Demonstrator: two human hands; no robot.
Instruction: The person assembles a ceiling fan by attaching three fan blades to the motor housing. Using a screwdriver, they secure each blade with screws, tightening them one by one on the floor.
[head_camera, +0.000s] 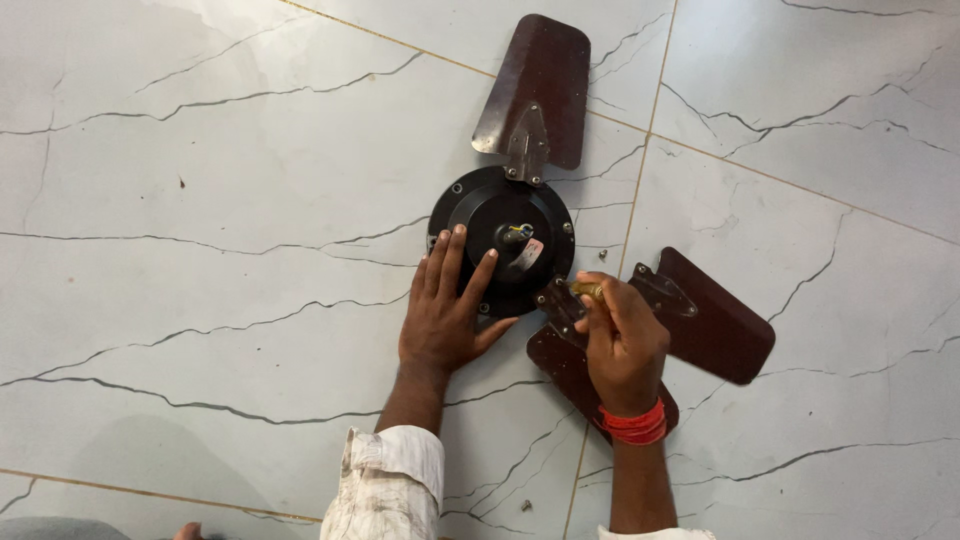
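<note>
A dark ceiling fan motor (505, 215) lies on a marble-tiled floor with one brown blade (538, 85) bolted to its far side. My left hand (445, 305) rests flat on the motor's near edge, fingers spread. My right hand (622, 340) grips a tool with a brass-coloured handle (587, 290), held down at the bracket of a second brown blade (560, 365) beside the motor. A third brown blade (712, 320) lies loose just right of that hand.
A small screw (602, 254) lies on the floor right of the motor, and another small bit (526, 505) sits near my wrists. White marble floor tiles (200, 200) with dark veins surround the fan.
</note>
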